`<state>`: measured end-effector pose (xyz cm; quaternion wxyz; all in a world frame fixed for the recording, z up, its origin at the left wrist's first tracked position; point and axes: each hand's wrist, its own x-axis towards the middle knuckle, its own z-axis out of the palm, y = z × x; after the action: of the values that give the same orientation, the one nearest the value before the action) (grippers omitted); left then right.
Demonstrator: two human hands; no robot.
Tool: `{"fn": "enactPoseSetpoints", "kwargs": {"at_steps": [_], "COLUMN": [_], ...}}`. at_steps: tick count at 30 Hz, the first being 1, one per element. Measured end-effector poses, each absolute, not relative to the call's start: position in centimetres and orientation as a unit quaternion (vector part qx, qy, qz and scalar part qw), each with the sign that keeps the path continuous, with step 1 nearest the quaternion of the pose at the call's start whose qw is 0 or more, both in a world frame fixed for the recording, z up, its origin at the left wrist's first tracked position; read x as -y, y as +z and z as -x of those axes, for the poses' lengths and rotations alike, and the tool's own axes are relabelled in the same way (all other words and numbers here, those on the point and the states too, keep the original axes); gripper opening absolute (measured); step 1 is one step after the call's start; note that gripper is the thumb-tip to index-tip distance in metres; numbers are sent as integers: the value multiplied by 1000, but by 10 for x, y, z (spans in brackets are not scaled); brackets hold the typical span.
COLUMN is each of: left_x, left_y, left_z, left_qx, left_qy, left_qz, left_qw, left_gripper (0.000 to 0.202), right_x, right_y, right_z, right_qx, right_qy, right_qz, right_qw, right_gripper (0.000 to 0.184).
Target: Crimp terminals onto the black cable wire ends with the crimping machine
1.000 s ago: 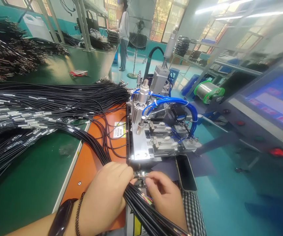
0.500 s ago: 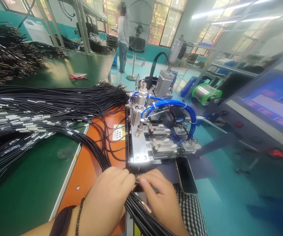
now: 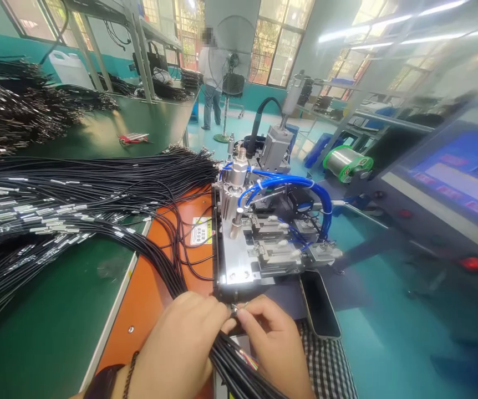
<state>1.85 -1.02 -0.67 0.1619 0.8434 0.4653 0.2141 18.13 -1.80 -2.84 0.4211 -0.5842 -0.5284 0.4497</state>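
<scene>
My left hand (image 3: 184, 338) is closed over a bundle of black cables (image 3: 234, 368), which passes under the palm and out toward my lap. At the fingertips of both hands sits a small shiny metal end piece (image 3: 234, 311), too small to make out fully. My right hand (image 3: 274, 341) pinches at it with thumb and forefinger. Thin coloured wire ends (image 3: 248, 360) poke out beside the bundle, below the right fingers. Just beyond both hands stands a metal machine (image 3: 239, 255) with clamps and blue air hoses (image 3: 293, 178).
More black cables (image 3: 97, 177) with silvery ends spread over the green table (image 3: 56, 310) and orange plate (image 3: 143, 316). A phone (image 3: 320, 305) lies right of the machine front. Farther off are a solder wire spool (image 3: 347, 164), a screen (image 3: 463, 172), a fan (image 3: 233, 83) and a person (image 3: 212, 83).
The view has tilted up slightly, so the scene sits lower. My right fingertips have come closer to my left at the metal piece. The person in the background has shifted their legs apart.
</scene>
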Motion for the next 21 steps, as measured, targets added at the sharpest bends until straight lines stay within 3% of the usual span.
{"fn": "enactPoseSetpoints", "kwargs": {"at_steps": [5, 14, 21], "left_x": [10, 5, -2], "left_y": [-7, -12, -9], "left_z": [-16, -17, -10], "left_qx": [-432, -387, -350], "left_qy": [229, 273, 201], "left_qz": [-852, -873, -911], "left_qw": [185, 119, 82], "left_gripper": [38, 30, 38], "right_x": [17, 18, 13], "right_y": [-34, -45, -41], "right_z": [-187, -182, -194], "right_qx": [505, 518, 494], "right_qy": [436, 403, 494], "right_qz": [596, 551, 586], "right_qw": [447, 515, 410], "right_gripper": [26, 25, 25]}}
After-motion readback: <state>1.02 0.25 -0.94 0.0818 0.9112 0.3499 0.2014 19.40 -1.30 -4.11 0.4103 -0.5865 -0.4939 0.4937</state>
